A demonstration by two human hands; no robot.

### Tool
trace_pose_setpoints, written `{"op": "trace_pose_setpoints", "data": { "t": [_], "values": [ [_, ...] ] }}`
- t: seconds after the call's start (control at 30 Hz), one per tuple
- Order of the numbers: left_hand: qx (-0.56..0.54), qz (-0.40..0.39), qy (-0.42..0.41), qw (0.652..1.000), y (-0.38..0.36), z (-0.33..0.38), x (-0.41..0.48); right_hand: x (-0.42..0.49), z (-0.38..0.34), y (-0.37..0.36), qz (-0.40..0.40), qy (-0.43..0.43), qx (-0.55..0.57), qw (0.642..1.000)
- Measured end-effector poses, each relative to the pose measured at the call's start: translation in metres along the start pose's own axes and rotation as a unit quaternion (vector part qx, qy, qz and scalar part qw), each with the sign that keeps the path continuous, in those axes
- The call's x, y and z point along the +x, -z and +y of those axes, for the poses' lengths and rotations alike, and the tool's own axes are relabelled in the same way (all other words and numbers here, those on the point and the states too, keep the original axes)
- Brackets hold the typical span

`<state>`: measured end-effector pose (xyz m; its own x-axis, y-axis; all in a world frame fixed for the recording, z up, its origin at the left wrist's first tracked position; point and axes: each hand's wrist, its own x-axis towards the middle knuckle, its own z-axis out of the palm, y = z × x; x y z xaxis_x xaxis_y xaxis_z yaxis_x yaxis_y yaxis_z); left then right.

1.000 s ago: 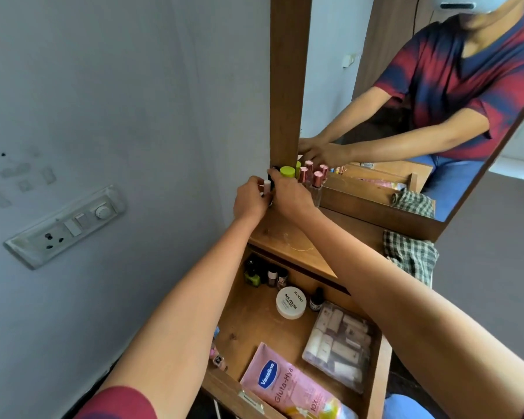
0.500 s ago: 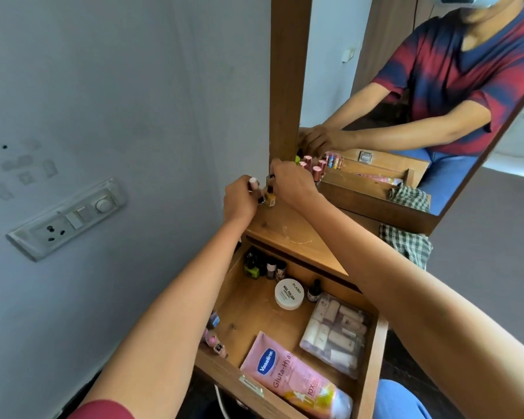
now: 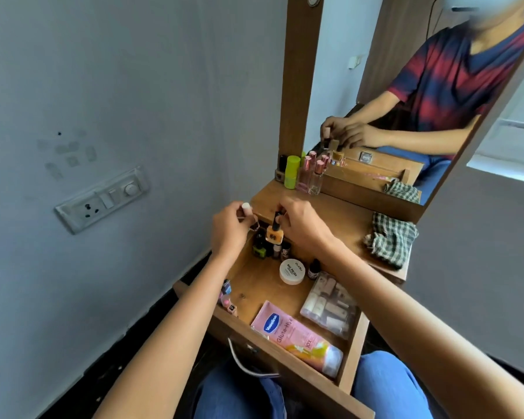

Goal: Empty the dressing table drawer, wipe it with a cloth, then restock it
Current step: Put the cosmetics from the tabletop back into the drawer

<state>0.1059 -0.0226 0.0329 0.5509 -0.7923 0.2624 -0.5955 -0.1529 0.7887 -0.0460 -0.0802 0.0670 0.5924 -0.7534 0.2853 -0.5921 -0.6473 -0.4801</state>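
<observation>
1. The right hand (image 3: 303, 226) reaches forward from the lower right with the forearm nearly straight. The wrist is bent slightly down and the back of the hand faces up.
2. Its thumb and fingertips are pinched on the black cap of the orange bottle (image 3: 274, 233). The bottle hangs upright below the grip, over the back left corner of the open drawer (image 3: 256, 285).
3. The left hand (image 3: 229, 229) comes up from the lower left, just beside the right hand's grip. Its fingers are curled round a small white-capped bottle (image 3: 246, 207), whose cap sticks out above the knuckles and is tilted.
4. Directly under the two grips, a cluster of small dark bottles (image 3: 266, 249) stands against the drawer's back wall.
5. Nearer the person than the grips lie a white round jar (image 3: 292, 271), a clear pouch (image 3: 330, 306) of small tubes, and a pink tube (image 3: 294, 337) along the drawer front. A few small bottles (image 3: 227, 297) lie by the left wall, under the left forearm.
6. Beyond the grips, on the dressing table (image 3: 339, 219), stand a green-capped bottle (image 3: 291, 172) and pink-capped clear bottles (image 3: 310, 173), close to the mirror (image 3: 406, 86).
7. Right of the right wrist, a checked cloth (image 3: 390, 240) lies bunched on the tabletop edge.
</observation>
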Motion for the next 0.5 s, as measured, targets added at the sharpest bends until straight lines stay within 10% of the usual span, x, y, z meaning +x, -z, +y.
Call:
{"op": "trace_pose_setpoints", "data": {
  "t": [0.5],
  "values": [
    [0.100, -0.035, 0.046, 0.993, -0.008, -0.037, -0.053, -0.021, 0.024, -0.078, -0.033, -0.050, -0.083, 0.995]
  ]
}}
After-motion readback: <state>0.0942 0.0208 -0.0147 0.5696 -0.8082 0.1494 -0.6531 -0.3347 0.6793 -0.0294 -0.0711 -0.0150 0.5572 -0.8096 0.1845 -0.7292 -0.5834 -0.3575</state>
